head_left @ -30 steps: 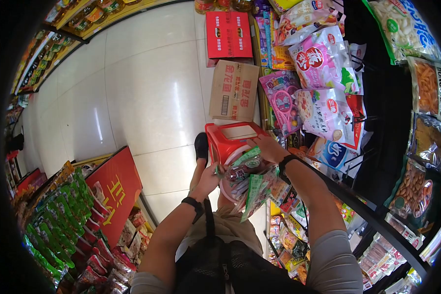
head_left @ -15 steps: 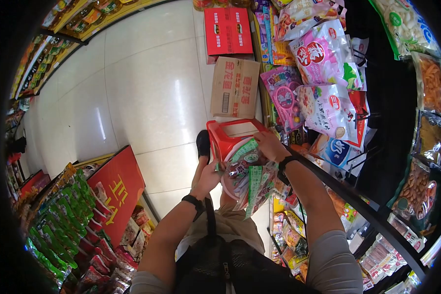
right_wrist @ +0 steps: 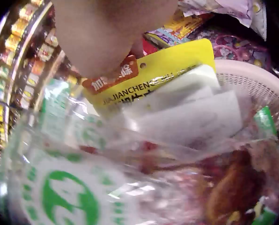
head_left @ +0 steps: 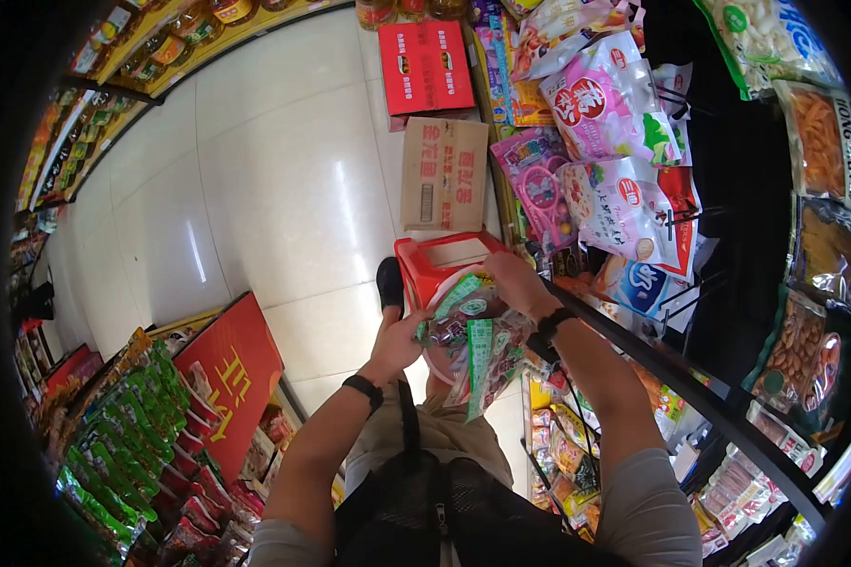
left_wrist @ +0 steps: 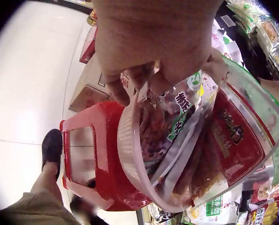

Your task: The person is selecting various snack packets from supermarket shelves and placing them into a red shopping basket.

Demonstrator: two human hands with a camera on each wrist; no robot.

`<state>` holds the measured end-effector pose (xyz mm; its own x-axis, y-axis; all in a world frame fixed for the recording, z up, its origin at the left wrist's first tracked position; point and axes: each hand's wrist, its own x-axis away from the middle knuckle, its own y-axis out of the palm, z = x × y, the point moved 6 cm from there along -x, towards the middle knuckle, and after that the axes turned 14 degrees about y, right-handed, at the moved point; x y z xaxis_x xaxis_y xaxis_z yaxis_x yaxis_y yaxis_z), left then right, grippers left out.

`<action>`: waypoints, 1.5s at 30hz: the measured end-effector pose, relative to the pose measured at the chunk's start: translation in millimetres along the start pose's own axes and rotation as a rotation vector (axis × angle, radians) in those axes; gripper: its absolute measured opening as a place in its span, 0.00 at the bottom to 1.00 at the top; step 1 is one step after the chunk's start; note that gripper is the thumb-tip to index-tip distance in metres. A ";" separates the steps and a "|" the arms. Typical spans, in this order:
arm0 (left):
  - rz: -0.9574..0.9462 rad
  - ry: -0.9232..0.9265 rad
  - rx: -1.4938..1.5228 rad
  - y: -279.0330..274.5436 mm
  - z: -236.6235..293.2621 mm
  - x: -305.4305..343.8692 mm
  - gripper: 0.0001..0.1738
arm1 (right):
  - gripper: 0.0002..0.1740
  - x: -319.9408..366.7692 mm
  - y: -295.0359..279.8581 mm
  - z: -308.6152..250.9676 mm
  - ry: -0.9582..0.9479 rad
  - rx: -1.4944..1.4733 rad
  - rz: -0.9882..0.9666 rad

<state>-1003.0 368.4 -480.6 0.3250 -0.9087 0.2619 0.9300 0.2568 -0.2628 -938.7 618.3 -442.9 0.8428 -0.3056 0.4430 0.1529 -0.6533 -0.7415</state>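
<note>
A pale pink plastic basket [left_wrist: 128, 150] rests on a red stool [left_wrist: 112, 159] and holds several clear food bags with green print. My left hand [head_left: 399, 348] is at the basket's left rim, its curled fingers pinching the edge of a clear food bag [left_wrist: 160, 126] inside. My right hand [head_left: 522, 286] is over the far right of the basket. In the right wrist view its fingers pinch the top of a yellow packet [right_wrist: 195, 56], whose lower part is hidden behind another clear bag [right_wrist: 130, 183]. A green-edged bag [head_left: 480, 354] leans out over the near rim.
Beyond the stool, a brown carton [head_left: 444, 175] and a red box [head_left: 427, 66] stand on the tiled floor. Hanging snack bags [head_left: 619, 208] line the right shelf, with a black rail [head_left: 671, 378] below them. A red sign [head_left: 232, 378] and more packets stand at left.
My right hand first moved off the bags toward the basket's far edge, then lowered over it. The clear bags have settled flatter in the basket. My left hand has stayed at the left rim.
</note>
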 end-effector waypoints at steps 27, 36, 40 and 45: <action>-0.369 0.580 0.028 -48.7 298.1 -107.4 0.32 | 0.18 198.6 -287.9 -199.7 0.101 -0.090 0.777; -0.623 0.237 0.549 4.1 285.5 -9.4 0.36 | 0.28 343.4 -230.5 -193.3 0.643 -0.101 1.281; -0.600 0.108 0.686 26.8 262.3 41.6 0.35 | 0.34 379.9 -101.7 -162.6 0.681 -0.969 0.926; -0.859 0.049 0.626 69.1 256.6 123.5 0.34 | 0.38 436.4 7.0 -201.6 0.456 -1.736 0.960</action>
<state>-854.6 358.4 -228.2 -0.4769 -0.8743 0.0908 0.7710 -0.3665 0.5208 -673.8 340.8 -153.2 0.1283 -0.8217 0.5553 -0.9603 0.0368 0.2764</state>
